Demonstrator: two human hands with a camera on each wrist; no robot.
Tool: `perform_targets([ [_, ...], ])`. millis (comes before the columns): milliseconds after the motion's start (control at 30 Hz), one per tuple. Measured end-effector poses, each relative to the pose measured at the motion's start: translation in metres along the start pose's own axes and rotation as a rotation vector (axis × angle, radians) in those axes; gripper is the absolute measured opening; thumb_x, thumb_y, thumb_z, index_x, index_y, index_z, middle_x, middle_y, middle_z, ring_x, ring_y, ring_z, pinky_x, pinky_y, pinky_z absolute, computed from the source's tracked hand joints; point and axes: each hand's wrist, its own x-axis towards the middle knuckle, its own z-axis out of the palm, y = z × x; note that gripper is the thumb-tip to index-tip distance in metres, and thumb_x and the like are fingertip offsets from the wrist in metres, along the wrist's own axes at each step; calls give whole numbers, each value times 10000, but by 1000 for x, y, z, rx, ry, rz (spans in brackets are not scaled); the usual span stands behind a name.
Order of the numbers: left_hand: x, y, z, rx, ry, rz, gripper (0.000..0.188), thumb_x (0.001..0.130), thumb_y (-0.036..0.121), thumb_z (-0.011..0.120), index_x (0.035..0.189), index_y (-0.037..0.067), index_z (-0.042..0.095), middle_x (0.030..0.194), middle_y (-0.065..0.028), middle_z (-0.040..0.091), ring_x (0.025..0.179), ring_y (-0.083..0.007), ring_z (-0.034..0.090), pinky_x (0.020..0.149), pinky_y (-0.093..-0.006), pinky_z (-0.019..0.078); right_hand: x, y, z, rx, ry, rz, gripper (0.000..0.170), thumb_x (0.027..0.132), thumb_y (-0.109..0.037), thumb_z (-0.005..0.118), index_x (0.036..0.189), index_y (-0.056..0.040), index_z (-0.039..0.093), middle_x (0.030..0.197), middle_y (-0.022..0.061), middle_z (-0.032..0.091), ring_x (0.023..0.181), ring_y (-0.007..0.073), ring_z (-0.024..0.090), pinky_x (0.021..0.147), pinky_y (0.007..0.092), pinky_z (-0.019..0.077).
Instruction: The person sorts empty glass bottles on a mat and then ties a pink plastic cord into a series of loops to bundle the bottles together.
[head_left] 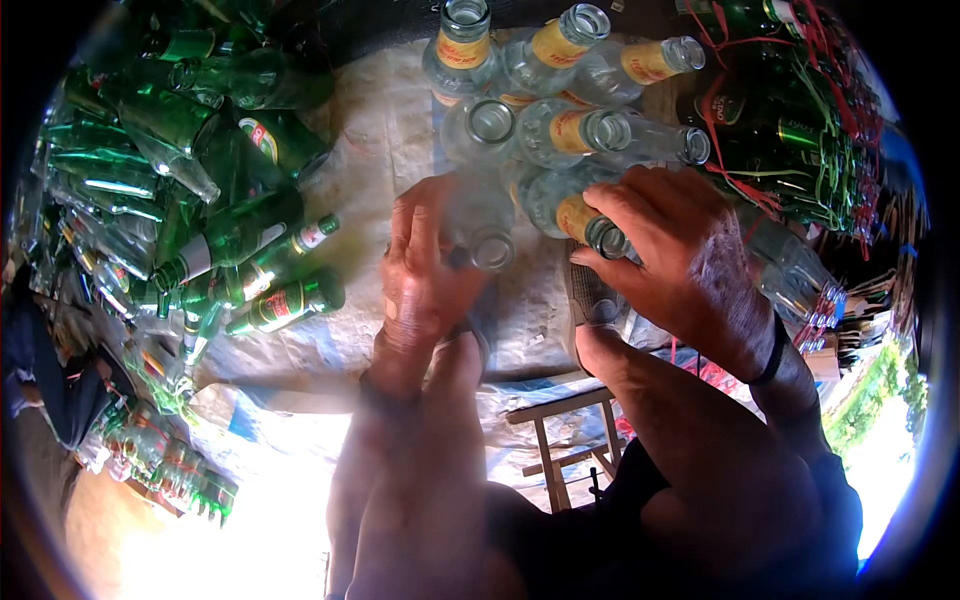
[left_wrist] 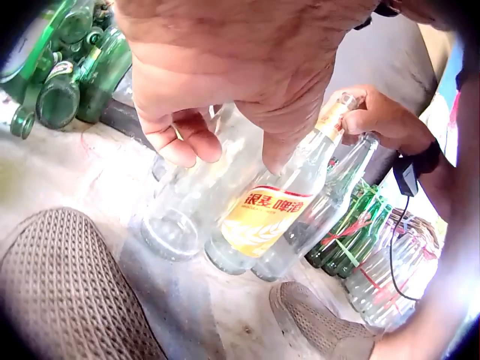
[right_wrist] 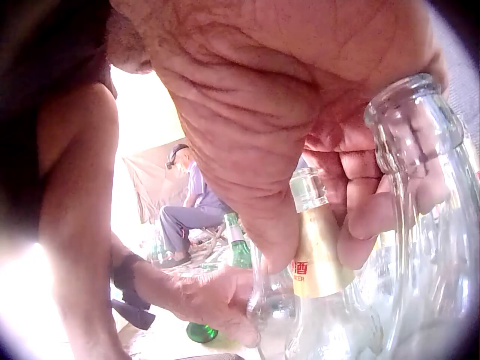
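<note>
In the head view my right hand pinches the neck of a clear bottle with a yellow neck label. Thumb and fingertips lie on both sides of that label in the right wrist view. My left hand is beside an unlabelled clear bottle, its fingers bent loosely and spread from the thumb. Seen from the left wrist, this bottle stands upright next to the yellow-labelled one; my palm hides its neck. Whether my left fingers touch the glass is unclear.
More clear bottles stand grouped ahead. Green bottles lie piled at left; tied green bottles are at right. My shoes are close to the bottles. A wooden stool is below, and a seated person is in the background.
</note>
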Motion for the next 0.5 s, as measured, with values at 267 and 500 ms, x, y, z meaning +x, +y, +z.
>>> perform_targets([
  [267,2,-11,14,-2,-24,-91,797,645,108,916,1350,91,545,1266,-136,601,992,-291,659,796,-366,573,-1,-1,3,-1,11,8,399,681,-190,851,982,-61,624,863,68,600,791,262,634,717,407,480],
  [500,2,-16,19,3,1,-53,750,681,160,902,1341,111,548,1231,-119,614,878,-264,665,718,-352,581,0,-2,3,20,12,21,399,675,-190,851,976,-59,624,856,69,599,766,270,630,707,409,471],
])
